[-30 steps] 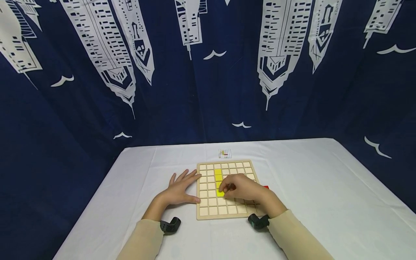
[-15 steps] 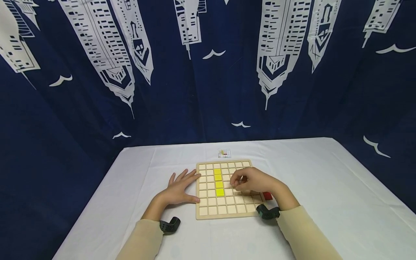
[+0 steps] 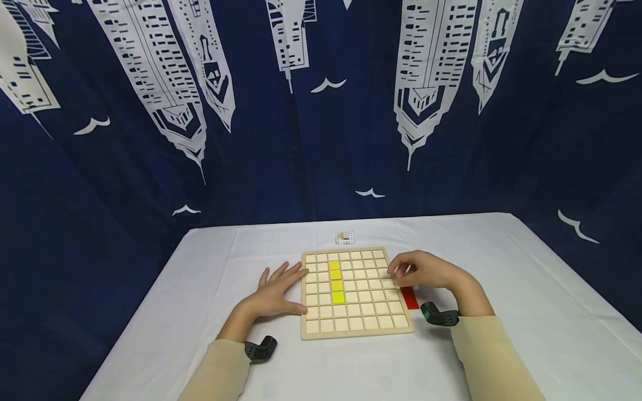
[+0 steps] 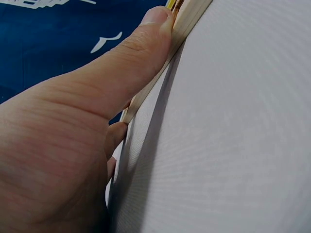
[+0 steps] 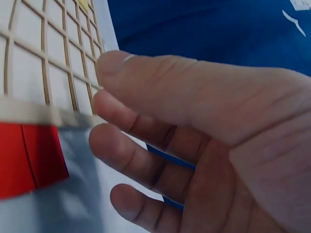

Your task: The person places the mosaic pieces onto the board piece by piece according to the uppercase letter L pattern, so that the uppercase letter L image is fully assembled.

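A wooden grid board lies on the white table. Several yellow square tiles fill a column of its cells. My left hand, fingers spread, rests against the board's left edge; in the left wrist view its thumb presses on the wooden rim. Over the board's right edge is my right hand, fingers loosely bent. The right wrist view shows no tile between its thumb and fingertips. Red tiles lie side by side on the cloth just right of the board, below that hand.
A small card printed with a coloured grid lies behind the board. White cloth covers the table. A dark blue curtain with white building prints hangs behind it.
My right hand has left the yellow tiles and moved right across the board to its right edge, uncovering the lowest yellow tile and the red tiles. My left hand has stayed in place.
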A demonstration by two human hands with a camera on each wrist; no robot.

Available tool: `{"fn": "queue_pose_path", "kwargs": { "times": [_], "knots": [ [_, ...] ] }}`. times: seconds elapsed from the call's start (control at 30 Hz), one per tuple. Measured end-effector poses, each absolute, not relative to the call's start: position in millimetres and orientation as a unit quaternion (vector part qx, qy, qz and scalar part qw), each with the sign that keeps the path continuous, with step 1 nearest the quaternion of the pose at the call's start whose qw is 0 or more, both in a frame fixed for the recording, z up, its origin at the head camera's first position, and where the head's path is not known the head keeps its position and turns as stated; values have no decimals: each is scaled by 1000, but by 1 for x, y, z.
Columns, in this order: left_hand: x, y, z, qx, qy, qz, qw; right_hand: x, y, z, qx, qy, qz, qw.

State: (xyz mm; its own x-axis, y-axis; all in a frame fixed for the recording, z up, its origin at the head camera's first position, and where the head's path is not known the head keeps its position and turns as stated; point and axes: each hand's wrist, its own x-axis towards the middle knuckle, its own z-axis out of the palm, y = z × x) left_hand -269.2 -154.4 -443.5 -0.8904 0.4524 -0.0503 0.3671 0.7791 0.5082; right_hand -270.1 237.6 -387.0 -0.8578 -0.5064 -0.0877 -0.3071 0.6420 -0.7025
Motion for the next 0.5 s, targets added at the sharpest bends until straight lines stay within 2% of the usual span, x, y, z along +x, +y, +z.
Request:
{"fn": "queue_pose_path", "kwargs": {
  "times": [0.3, 0.5],
  "knots": [
    [-269, -155, -444, 218, 939, 253, 83, -270, 256, -394, -173, 907, -349, 163],
    [-268, -155, -442, 223, 937, 255, 84, -270, 264, -400, -169, 905, -346, 181]
  ]
}}
